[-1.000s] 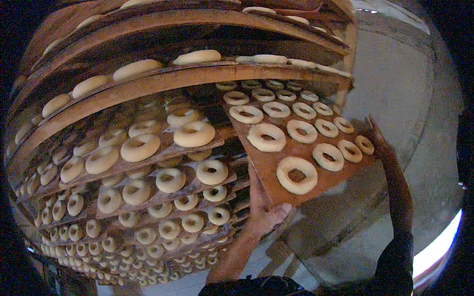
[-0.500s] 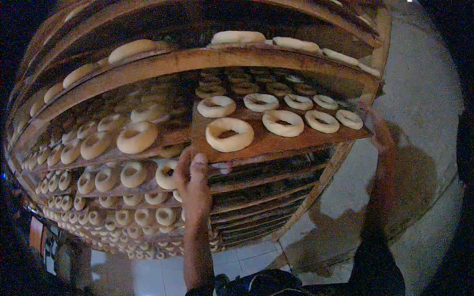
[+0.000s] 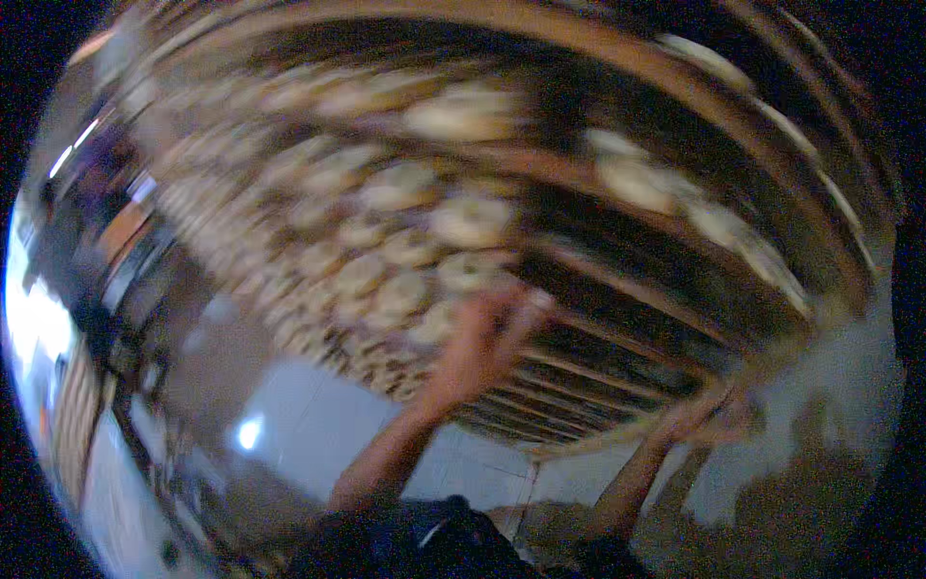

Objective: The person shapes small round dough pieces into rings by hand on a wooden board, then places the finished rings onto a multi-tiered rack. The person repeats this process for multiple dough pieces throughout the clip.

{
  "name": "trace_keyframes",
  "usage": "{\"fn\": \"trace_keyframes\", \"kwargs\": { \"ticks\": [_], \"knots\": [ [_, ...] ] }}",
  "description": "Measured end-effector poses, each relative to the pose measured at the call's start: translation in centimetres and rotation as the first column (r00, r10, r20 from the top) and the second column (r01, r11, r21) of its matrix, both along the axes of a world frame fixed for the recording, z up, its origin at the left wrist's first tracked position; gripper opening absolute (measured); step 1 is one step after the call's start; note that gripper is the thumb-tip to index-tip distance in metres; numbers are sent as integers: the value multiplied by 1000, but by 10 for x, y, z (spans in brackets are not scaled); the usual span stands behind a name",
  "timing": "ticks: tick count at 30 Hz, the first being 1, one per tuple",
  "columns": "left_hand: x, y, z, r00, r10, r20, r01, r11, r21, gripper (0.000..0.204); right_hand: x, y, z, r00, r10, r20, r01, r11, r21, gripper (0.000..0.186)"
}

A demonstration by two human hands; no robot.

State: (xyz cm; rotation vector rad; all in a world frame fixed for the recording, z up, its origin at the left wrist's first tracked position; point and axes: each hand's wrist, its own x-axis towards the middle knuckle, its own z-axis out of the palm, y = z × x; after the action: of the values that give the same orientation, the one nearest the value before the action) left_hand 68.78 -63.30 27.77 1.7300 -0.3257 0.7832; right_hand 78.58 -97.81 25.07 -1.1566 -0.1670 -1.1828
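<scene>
My left hand (image 3: pixel 490 333) is raised in front of the wooden rack, its thumb and fingers apart and no board in it. It is nearest to the ring-shaped pieces of dough (image 3: pixel 471 222) on the shelves. My right hand (image 3: pixel 702 413) is beside the rack's right edge, close to the wall; motion smears its fingers. Pale dough rings (image 3: pixel 637 183) lie on a shelf above and between my hands. The whole view is blurred, so single rings and board edges are hard to make out.
The wooden rack (image 3: pixel 617 212) has several tiers, with many dough rings on its left side. Narrow wooden rails (image 3: pixel 598 372) run across its lower right part. A wall (image 3: pixel 830 386) stands at right, with shadows on it. Pale floor tiles (image 3: pixel 299 405) show below.
Both hands have come away from the board of dough rings they held; it appears to be inside the rack. The view has swung left and blurred.
</scene>
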Motion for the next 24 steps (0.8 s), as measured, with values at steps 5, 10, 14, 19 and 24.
{"fn": "trace_keyframes", "kwargs": {
  "ticks": [5, 10, 14, 19, 24],
  "knots": [
    [-33, -7, -156, 845, 376, -379, -343, 927, 155, 41, -57, 186, -173, 51, 889, -455, -851, 277, 446, 75],
    [-124, -1, -251, 694, 608, -385, -572, 791, 218, 56, -133, 317, -238, -842, 516, -157, -397, -396, 828, 74],
    [-267, 78, -314, 307, 783, -541, -690, 575, 440, 63, -235, 435, -254, -992, 84, 92, 47, -434, 900, 73],
    [-424, 184, -314, -241, 679, -693, -824, 234, 516, 59, -384, 537, -252, -991, -123, -50, -2, -363, 932, 69],
    [-524, 298, -273, -255, 775, -578, -966, -173, 193, 33, -472, 669, -242, -658, -140, -740, -319, -838, 443, 47]
  ]
}}
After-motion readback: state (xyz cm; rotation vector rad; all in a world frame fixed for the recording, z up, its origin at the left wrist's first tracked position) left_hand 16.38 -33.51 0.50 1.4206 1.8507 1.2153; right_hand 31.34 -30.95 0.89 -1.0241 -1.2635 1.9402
